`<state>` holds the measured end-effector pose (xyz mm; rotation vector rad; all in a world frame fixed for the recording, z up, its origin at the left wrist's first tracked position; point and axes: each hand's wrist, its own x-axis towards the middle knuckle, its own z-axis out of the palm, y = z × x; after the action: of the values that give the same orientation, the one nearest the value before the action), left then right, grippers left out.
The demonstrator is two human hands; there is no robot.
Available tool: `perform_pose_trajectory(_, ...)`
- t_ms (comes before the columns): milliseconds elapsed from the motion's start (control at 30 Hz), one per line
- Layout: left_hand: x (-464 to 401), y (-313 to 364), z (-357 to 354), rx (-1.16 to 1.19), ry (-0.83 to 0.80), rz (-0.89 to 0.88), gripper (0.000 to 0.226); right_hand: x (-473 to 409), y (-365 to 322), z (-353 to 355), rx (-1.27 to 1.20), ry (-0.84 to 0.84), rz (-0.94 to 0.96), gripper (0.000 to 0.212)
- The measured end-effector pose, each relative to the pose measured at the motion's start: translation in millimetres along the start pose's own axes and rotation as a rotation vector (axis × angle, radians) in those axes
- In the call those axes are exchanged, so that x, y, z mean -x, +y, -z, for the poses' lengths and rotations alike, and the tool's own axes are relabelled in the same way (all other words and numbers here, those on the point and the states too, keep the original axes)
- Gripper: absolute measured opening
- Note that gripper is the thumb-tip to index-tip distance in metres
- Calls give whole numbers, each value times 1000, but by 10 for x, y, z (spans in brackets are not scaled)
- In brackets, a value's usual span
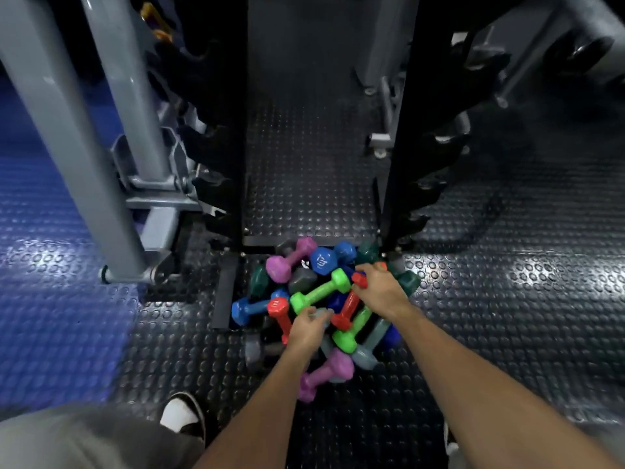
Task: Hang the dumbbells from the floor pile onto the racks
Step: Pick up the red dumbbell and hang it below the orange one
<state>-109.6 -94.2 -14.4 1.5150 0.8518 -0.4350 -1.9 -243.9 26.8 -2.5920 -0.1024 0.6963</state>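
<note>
Right hand clamped over top end of red dumbbell, shaft running down toward left hand, closed on grey dumbbell in floor pile; racks straight beyond both grips

Roughly fifteen dumbbells, two racks, two hands.

Studded black rubber floor throughout; blue studded flooring at 9 o'clock; grey machine frame at 10 o'clock; black-and-white shoe at 7 o'clock.
</note>
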Motion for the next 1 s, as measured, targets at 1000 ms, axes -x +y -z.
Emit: perform_pose_trajectory(1000,-537,-219,-634,-444,134,-189,20,-469,312,-184,-45,-10,82,45)
